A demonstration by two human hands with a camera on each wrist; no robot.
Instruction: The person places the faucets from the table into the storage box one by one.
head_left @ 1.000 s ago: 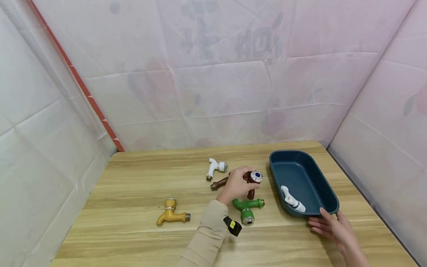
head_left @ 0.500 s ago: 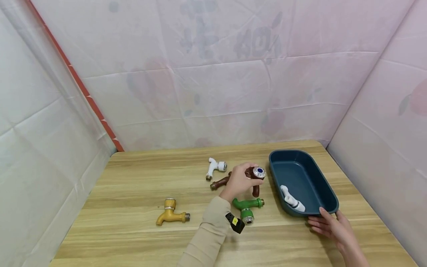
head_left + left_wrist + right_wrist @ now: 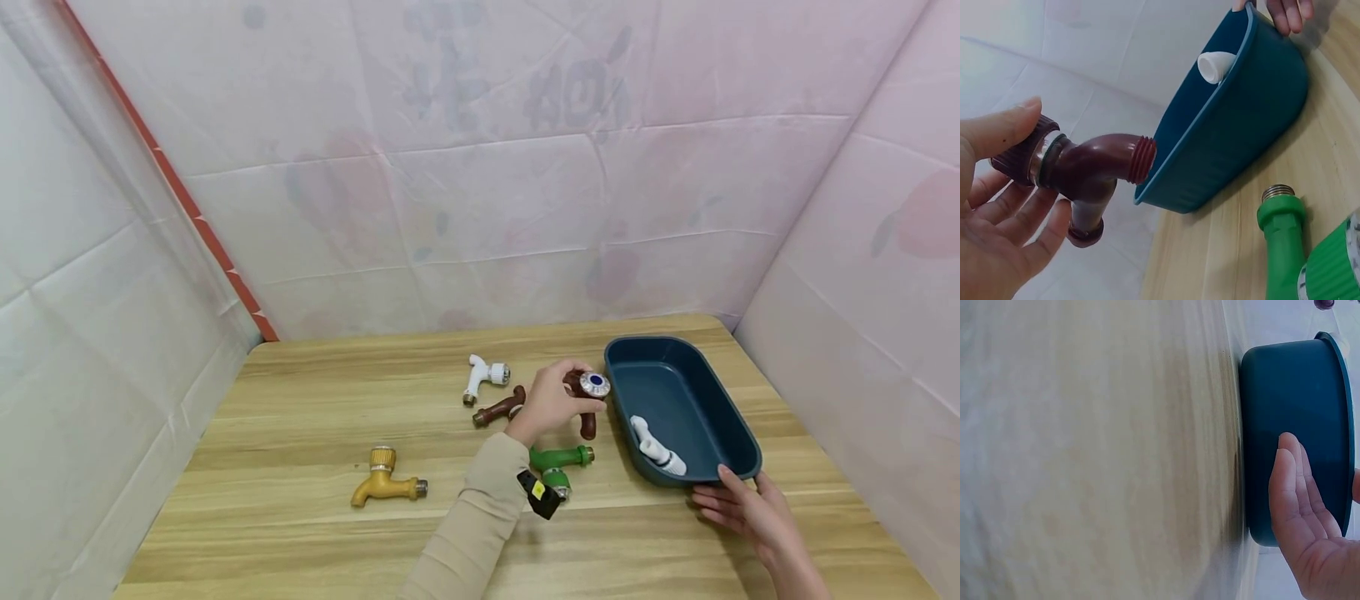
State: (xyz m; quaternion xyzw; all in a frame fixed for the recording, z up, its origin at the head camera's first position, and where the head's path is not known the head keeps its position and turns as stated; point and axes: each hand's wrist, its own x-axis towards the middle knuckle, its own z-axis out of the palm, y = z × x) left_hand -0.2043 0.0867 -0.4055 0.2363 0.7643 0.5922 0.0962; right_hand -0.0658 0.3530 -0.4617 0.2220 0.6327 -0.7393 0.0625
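My left hand [image 3: 551,404] grips a dark red-brown tap [image 3: 588,427] by its knob, close to the left side of a dark blue plastic basin [image 3: 678,396]. In the left wrist view the thumb and fingers lie around the ribbed knob, and the threaded end [image 3: 1142,160] points towards the basin. My right hand [image 3: 761,521] holds the basin at its near right corner, thumb at the rim and fingers against the outer wall. Inside the basin, at its near left side, lies a white tap [image 3: 658,447].
Behind my left hand lie another brown tap [image 3: 497,410], partly hidden, and a white tap [image 3: 477,379]. A green tap [image 3: 564,457] is just in front, partly covered by the sleeve. Further left rests a yellow tap [image 3: 386,483]. Draped sheets surround the wooden table [image 3: 300,417].
My left hand has moved right with the brown tap, up to the basin's left rim, uncovering more of the other brown tap. The right hand and basin have stayed put.
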